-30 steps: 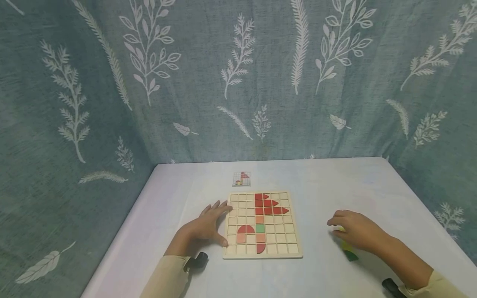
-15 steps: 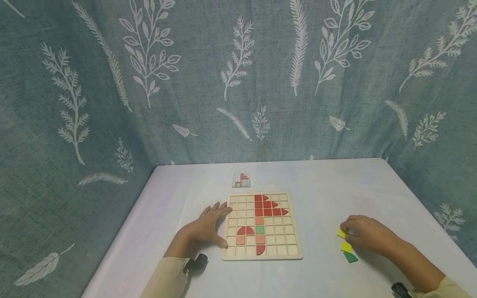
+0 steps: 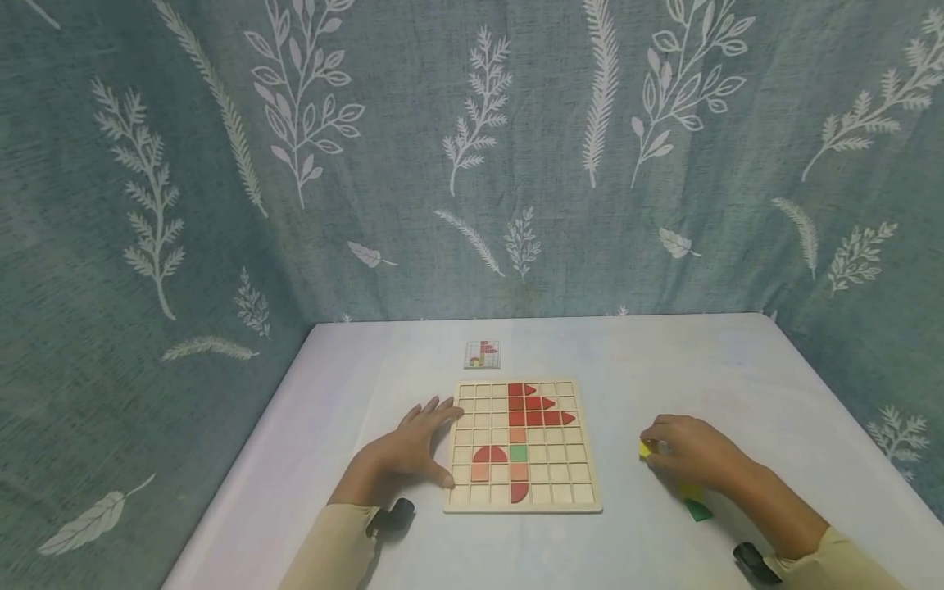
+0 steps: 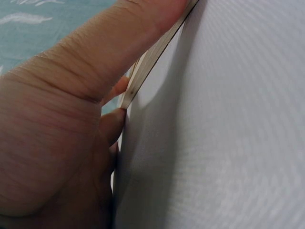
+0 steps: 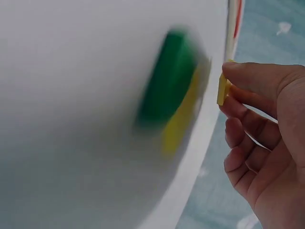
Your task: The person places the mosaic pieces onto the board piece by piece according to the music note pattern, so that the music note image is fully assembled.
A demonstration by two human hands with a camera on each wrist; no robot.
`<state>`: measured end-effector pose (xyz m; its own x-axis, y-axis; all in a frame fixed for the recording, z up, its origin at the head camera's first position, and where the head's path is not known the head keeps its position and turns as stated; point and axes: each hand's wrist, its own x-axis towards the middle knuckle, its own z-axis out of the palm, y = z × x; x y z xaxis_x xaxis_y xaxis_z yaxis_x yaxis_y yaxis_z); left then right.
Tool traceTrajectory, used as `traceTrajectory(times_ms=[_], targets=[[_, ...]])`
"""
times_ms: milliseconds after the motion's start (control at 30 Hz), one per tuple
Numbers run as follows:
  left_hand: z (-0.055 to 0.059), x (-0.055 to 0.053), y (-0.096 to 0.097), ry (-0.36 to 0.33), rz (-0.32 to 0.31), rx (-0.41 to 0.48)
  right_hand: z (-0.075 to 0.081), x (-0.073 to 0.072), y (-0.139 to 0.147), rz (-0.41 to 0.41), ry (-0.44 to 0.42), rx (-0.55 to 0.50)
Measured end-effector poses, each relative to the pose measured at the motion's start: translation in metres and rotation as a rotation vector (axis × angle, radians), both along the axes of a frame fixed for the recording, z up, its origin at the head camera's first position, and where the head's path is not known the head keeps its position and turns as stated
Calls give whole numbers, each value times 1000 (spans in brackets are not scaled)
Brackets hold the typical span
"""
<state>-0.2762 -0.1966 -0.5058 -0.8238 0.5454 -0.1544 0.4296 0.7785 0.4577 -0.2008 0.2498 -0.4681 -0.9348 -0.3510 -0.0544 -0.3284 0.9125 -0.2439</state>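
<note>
A wooden grid board (image 3: 550, 452) lies on the table with red, orange and green tiles set in some of its squares. Along its left edge rests my left hand (image 3: 413, 443), thumb and fingers spread and touching the rim; in the left wrist view the thumb (image 4: 109, 45) lies against the board's side. To the right of the board, my right hand (image 3: 693, 449) pinches a yellow tile (image 3: 645, 450) between thumb and fingers. In the right wrist view this yellow tile (image 5: 222, 88) is seen edge-on. Below that hand lie another yellow tile (image 3: 692, 492) and a green tile (image 3: 697, 510) with a curved side.
Behind the board lies a small picture card (image 3: 482, 355) showing a coloured grid pattern. A white cloth covers the table (image 3: 627, 352). Teal leaf-patterned fabric (image 3: 413, 164) stands behind and at both sides.
My right hand reached down to the yellow tiles, took one, and has moved left toward the board with it. My left hand has stayed at the board's edge.
</note>
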Motion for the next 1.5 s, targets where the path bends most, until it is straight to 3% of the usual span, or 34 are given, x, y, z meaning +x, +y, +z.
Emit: traceTrajectory(times_ms=[333,500,633,1000,1500], targets=[[-1,0,1,1,7,-12,11,-12,-77,205,120,-56],[2,1,0,-14,5,2,14,-12,-116,314,147,-110],[6,4,3,-28,15,10,11,-11,-142,357,143,-114],[6,5,13,-24,64,-44,2,-9,-181,364,98,-149],[14,12,21,-10,67,-55,-5,-11,-192,397,142,-88]])
